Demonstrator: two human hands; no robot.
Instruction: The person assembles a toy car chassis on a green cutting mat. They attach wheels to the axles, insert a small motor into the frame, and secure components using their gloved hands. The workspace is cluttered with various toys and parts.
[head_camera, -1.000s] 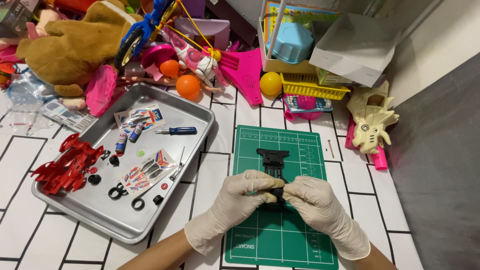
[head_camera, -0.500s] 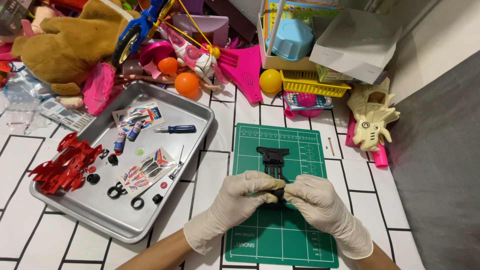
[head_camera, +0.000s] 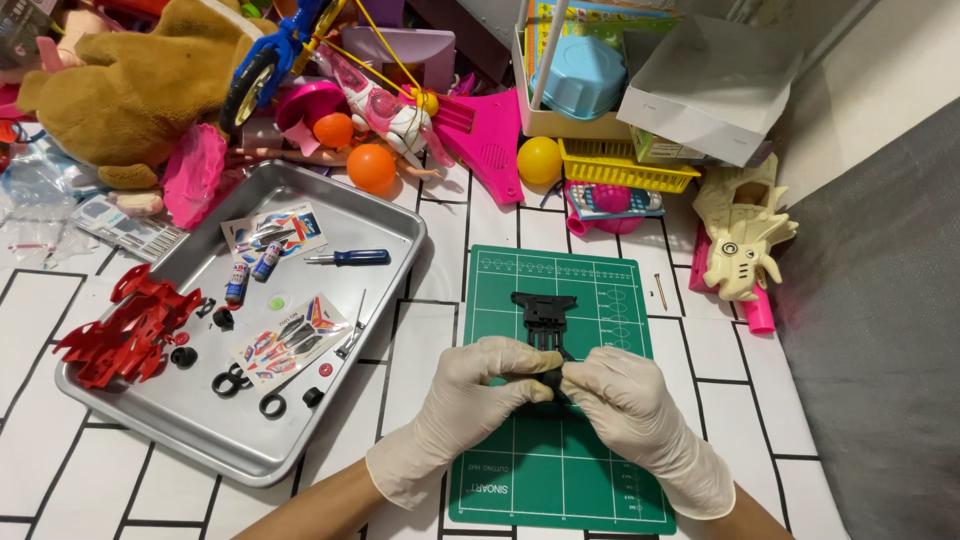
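Both my hands wear pale latex gloves and meet over a green cutting mat (head_camera: 600, 480). My left hand (head_camera: 478, 393) and my right hand (head_camera: 628, 398) both pinch the near end of a black plastic toy car chassis (head_camera: 544, 312), whose far end lies flat on the mat. A small black round piece, perhaps a wheel, shows between my fingertips. Left of the mat stands a metal tray (head_camera: 375, 215) holding a red toy car body (head_camera: 128, 326), sticker sheets (head_camera: 290, 340), a blue screwdriver (head_camera: 350, 257), small batteries and black loose parts.
A heap of toys fills the back: a brown plush (head_camera: 130, 85), orange balls (head_camera: 370, 167), a yellow ball (head_camera: 539, 160), a yellow basket (head_camera: 625, 170), a white box (head_camera: 710, 85). A cream dinosaur toy (head_camera: 745, 235) lies right of the mat. A grey surface (head_camera: 880, 330) borders the right.
My hands stay together on the chassis with only small finger shifts. The view has drifted slightly.
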